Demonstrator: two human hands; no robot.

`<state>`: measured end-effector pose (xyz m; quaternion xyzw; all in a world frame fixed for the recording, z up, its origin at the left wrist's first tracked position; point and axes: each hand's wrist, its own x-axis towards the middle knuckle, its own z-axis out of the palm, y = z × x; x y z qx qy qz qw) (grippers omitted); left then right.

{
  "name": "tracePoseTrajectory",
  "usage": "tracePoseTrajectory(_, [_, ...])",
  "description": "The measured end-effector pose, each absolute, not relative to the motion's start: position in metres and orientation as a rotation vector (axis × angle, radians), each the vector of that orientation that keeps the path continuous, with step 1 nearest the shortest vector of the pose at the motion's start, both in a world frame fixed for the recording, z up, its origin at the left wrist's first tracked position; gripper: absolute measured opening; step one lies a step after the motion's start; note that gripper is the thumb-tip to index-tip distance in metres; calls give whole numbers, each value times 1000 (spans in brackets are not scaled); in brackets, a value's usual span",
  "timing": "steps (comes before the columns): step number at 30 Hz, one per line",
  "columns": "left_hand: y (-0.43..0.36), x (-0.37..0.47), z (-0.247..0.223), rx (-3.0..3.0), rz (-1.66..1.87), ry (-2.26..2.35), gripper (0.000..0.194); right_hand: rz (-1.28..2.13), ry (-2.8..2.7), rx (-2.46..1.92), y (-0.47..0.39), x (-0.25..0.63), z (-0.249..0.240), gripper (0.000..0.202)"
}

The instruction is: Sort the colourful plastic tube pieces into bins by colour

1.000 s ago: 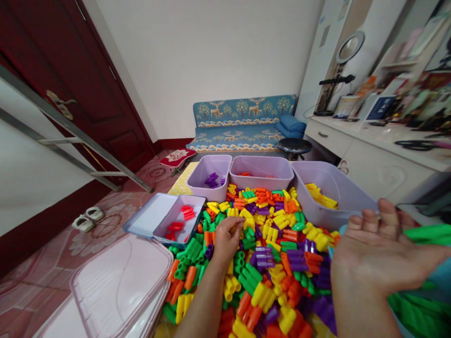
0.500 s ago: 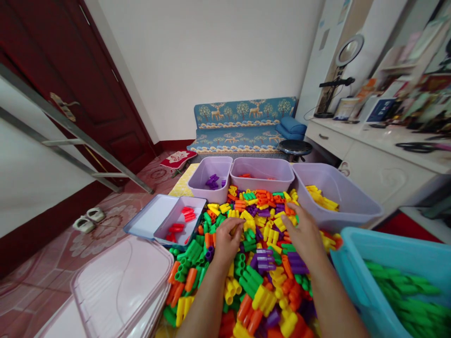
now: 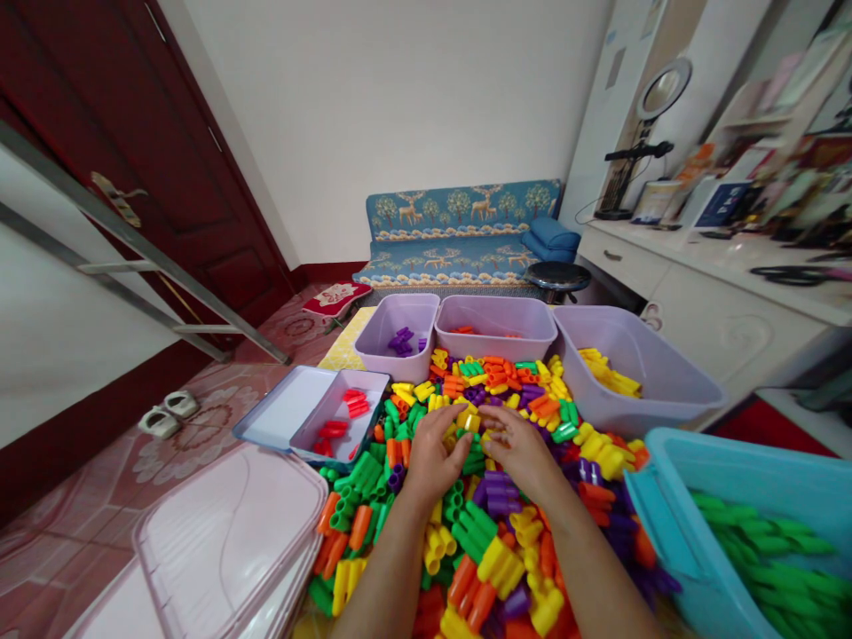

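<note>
A heap of small plastic tube-shaped pieces (image 3: 493, 550) in yellow, green, orange and purple covers the table, many joined side by side. Over its middle, my left hand (image 3: 434, 457) has thumb and fingers apart, curved around a yellow piece (image 3: 469, 420). Facing it from the right is my right hand (image 3: 523, 451), its bent fingers spread with their tips close to the same piece. Whether either hand bears on that piece I cannot tell. Purple joined pieces (image 3: 499, 493) lie just below the right hand.
Lilac bins hold purple (image 3: 367, 346), orange (image 3: 496, 342) and yellow (image 3: 679, 390) pieces. A turquoise bin (image 3: 672, 506) of green pieces stands right. Left are a shallow tray (image 3: 382, 399) with red pieces and pale lids (image 3: 232, 524). Behind stand a stool (image 3: 557, 277) and a blue sofa (image 3: 459, 253).
My right hand has moved left from beside the yellow bin to the heap's middle, near my left hand. My left hand has opened from a closed curl. Pieces on the right now show.
</note>
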<state>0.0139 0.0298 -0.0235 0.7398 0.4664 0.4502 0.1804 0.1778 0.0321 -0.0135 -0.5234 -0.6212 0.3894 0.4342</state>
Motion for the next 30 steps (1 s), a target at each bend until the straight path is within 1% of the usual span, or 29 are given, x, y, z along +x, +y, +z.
tracePoseTrajectory(2, [29,13,-21,2150,1220,1317,41,946,-1580,-1314,31,178,-8,44])
tracePoseTrajectory(7, [27,13,-18,2229,1135,1351,43,404,-1832,-1700,24,194,12,37])
tracePoseTrajectory(10, [27,14,-18,2256,1124,1379,49,336,-1969,-1913,18,198,18,50])
tracePoseTrajectory(14, [27,15,-18,2261,1107,1382,52,295,-2057,-1973,14,190,16,58])
tracePoseTrajectory(21, [28,15,-21,2165,1189,1283,51,481,-1863,-1851,22,183,0,73])
tracePoseTrajectory(22, [29,15,-22,2144,1206,1266,49,502,-1814,-1821,23,184,-2,72])
tracePoseTrajectory(24, [30,15,-24,2098,1244,1246,45,574,-1717,-1728,26,185,-5,62])
tracePoseTrajectory(27, [30,16,-24,2043,1313,1243,42,866,-1535,-1478,28,185,-3,46])
tracePoseTrajectory(30, [29,16,-22,2054,1384,1245,42,1130,-1426,-1267,27,181,0,41])
